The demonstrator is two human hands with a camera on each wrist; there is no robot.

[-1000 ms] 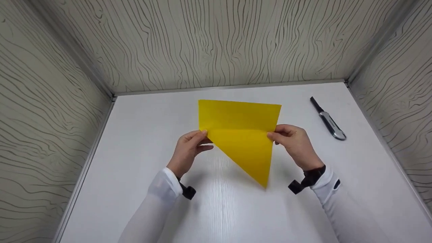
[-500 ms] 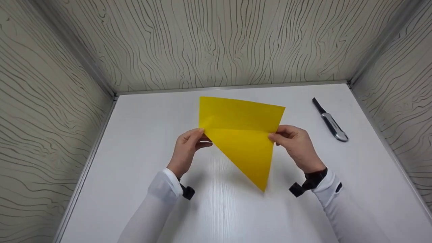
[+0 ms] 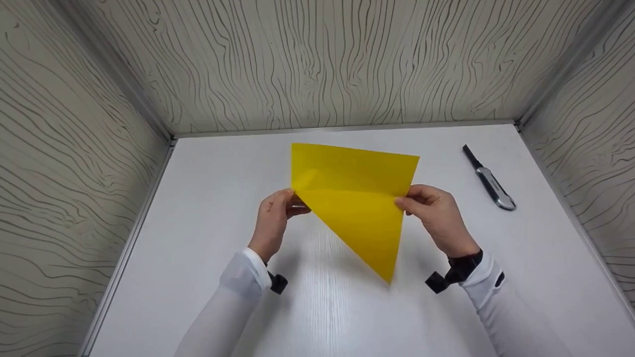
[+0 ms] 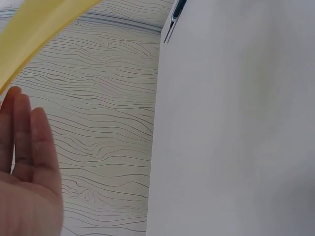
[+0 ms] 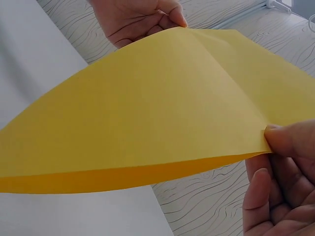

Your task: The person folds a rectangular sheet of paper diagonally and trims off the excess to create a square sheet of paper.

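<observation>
A sheet of yellow paper (image 3: 354, 198), folded on a diagonal with a crease across its middle, is held up over the table. Its pointed end hangs toward the person. At the left edge, by the crease, my left hand (image 3: 273, 218) pinches the paper between thumb and fingers. My right hand (image 3: 439, 215) grips the opposite edge, thumb in front and fingers behind. In the right wrist view the paper (image 5: 147, 108) bows between both hands, its layers slightly apart along the lower edge. The left wrist view shows the left hand's straight outer fingers (image 4: 42, 142) below the paper.
A utility knife (image 3: 491, 183) with a black and silver handle lies at the table's back right. The white table (image 3: 213, 173) is bounded by wood-patterned panels (image 3: 317, 64) at the back and both sides.
My left hand has slid slightly outward along the left edge of the paper. The paper has tilted a little, its lower tip now nearer the person. Both hands keep their hold.
</observation>
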